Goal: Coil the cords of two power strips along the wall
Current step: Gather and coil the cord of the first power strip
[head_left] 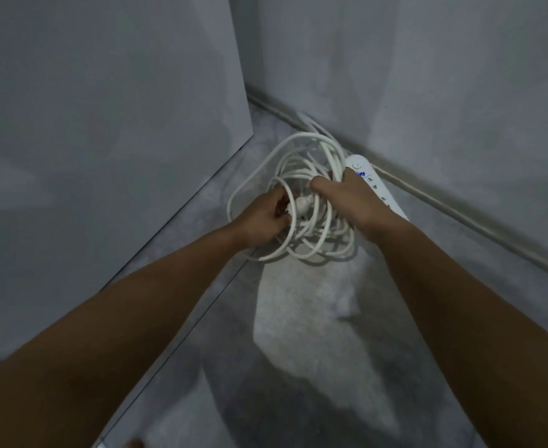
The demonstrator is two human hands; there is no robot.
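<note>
A white cord (298,147) is gathered in several loose loops above the floor, near the corner of the room. My right hand (346,202) grips the bundle of loops at its right side. My left hand (263,218) holds the cord's white plug (298,205) in the middle of the coil. A white power strip (376,185) with a small blue light lies on the floor along the right wall, partly hidden behind my right hand. Only this one strip is in view.
A tall grey panel or cabinet side (104,124) stands at the left. The grey wall (427,76) with a baseboard (460,215) runs along the right. The grey floor (298,318) has a bright patch of light below the coil.
</note>
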